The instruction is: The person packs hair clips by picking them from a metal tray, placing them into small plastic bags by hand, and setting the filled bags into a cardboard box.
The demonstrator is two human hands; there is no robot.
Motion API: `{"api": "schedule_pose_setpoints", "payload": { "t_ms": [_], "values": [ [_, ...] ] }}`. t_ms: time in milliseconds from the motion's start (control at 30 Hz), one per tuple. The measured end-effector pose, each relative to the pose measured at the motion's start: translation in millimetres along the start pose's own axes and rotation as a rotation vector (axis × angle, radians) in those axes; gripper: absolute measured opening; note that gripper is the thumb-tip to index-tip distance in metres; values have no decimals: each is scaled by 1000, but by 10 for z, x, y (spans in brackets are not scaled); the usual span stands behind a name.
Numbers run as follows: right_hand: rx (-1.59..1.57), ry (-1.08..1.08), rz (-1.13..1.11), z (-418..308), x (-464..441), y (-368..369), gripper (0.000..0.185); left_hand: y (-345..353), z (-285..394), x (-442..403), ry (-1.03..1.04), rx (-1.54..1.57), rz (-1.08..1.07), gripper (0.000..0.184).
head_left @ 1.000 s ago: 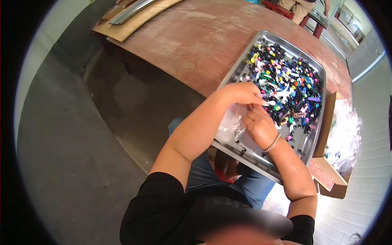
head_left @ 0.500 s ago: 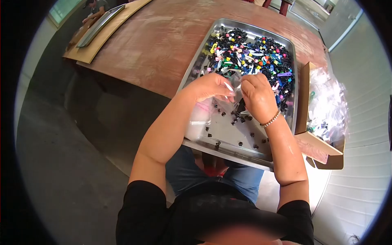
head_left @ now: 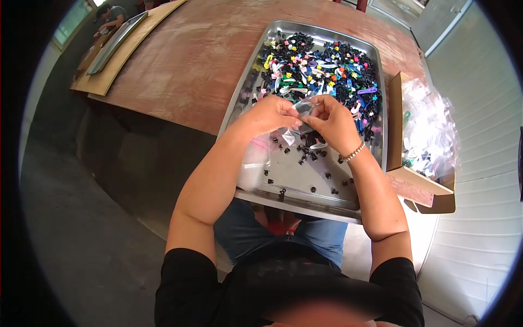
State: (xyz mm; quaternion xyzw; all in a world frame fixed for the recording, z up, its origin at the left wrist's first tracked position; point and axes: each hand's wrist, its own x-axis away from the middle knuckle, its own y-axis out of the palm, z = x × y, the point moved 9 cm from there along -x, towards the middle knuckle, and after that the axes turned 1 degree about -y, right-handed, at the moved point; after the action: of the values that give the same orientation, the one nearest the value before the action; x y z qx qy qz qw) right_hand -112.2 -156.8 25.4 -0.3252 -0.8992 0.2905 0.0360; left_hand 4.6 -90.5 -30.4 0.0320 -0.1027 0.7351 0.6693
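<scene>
Between my two hands is a small clear plastic bag (head_left: 305,109), its film catching the light. My left hand (head_left: 275,113) pinches one side of it, and my right hand (head_left: 330,118), with a beaded bracelet at the wrist, pinches the other. Both are above a metal tray (head_left: 294,200). A heap of small hair clips (head_left: 332,71), mostly black with coloured flowers, covers its far part. Loose black clips (head_left: 308,155) are scattered below my hands. Under my left forearm lies a stack of clear bags (head_left: 253,169), partly hidden.
Right of the tray stands a cardboard box (head_left: 396,109) heaped with filled clear bags (head_left: 427,128). The tray rests on a reddish wooden table (head_left: 185,60). At the far left, a metal tray (head_left: 117,43) lies on a board, and another person (head_left: 111,19) is beyond it.
My fingers have shifted on the bag, and its film now shows more plainly between them. The whole view has moved slightly, so the tray and box appear farther left.
</scene>
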Motion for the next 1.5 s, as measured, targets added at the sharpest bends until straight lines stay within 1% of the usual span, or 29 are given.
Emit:
{"api": "schedule_pose_setpoints", "payload": {
  "t_ms": [33, 67, 100, 167, 233, 267, 300, 333, 400, 533, 600, 633, 700, 733, 800, 833, 900, 933, 1033, 1100, 1167, 1200, 1233, 1300, 1333, 1367, 1433, 1467, 1500],
  "values": [
    [-66, 70, -69, 69, 4, 59, 37, 24, 8, 9, -8, -17, -13, 14],
    [-117, 11, -56, 57, 10, 67, 22, 40, 15, 17, -14, -13, -19, 14],
    [-118, 22, -57, 81, 3, 63, 22, 68, 43, 22, 8, -47, -39, 16],
    [-48, -26, -117, 50, -10, 75, 10, 106, 42, 20, 20, -70, -66, 18],
    [31, -132, 16, -168, 31, -62, 5, 66, -48, -8, -47, -143, -46, 21],
    [48, -258, 40, -258, 47, -75, 6, 31, -10, -19, 64, -72, -2, 18],
    [65, -386, 65, -364, 72, -86, 7, 37, 2, -12, 59, -68, -4, 18],
    [64, -382, 63, -371, 81, -84, 7, 18, 39, -3, 68, -124, 14, 18],
    [74, -401, -57, -426, 105, 5, 9, -13, 68, -2, 72, -259, 44, 18],
    [155, -362, -162, -403, 119, 98, 11, 56, 63, 9, 24, -295, -3, 26],
    [84, -168, -272, -286, 99, 147, 14, 81, 183, 50, 97, -276, 9, 22],
    [85, -165, -273, -286, 108, 146, 14, 83, 203, 56, 96, -273, 6, 22],
    [312, -374, -253, -439, 179, 167, 18, 156, 211, 80, 84, -281, -84, 36],
    [313, -369, -257, -442, 197, 176, 18, 154, 227, 98, 83, -275, -86, 36],
    [424, -445, -273, -526, 273, 218, 21, 261, 296, 157, 158, -222, -202, 47],
    [424, -438, -278, -565, 291, 192, 21, 256, 266, 142, 155, -215, -205, 47],
    [393, -450, -387, -652, 354, 216, 23, 316, 227, 122, 158, -251, -285, 46],
    [363, -473, -388, -660, 371, 203, 26, 333, 264, 142, 189, -103, -278, 47],
    [243, -475, -357, -704, 370, 124, 28, 394, 320, 162, 253, -69, -328, 48],
    [241, -461, -352, -667, 329, 84, 29, 428, 273, 163, 209, -79, -366, 52],
    [-31, -357, -314, -563, 256, -43, 30, 431, 174, 152, 46, 209, -340, 48],
    [-55, -332, -264, -550, 229, -130, 28, 402, 215, 171, 31, 214, -298, 43],
    [-127, -370, -149, -593, 225, -290, 23, 392, 218, 162, 38, 217, -303, 43],
    [-136, -221, -16, -324, 166, -526, 18, 268, 183, 115, 35, 100, -200, 40],
    [-92, -88, -6, -178, 189, -626, 17, 234, 192, 100, 48, 87, -176, 39],
    [-82, -89, -3, -164, 237, -698, 17, 231, 200, 97, 58, 91, -179, 39],
    [343, 73, -206, 19, 362, -644, 22, 216, 207, 96, 45, 32, -157, 38],
    [373, 63, -271, 153, 448, -598, 36, 221, 189, 76, 56, 32, -167, 38],
    [381, 64, -270, 259, 533, -583, 36, 233, 175, 63, 62, 37, -169, 38]
  ]
}}
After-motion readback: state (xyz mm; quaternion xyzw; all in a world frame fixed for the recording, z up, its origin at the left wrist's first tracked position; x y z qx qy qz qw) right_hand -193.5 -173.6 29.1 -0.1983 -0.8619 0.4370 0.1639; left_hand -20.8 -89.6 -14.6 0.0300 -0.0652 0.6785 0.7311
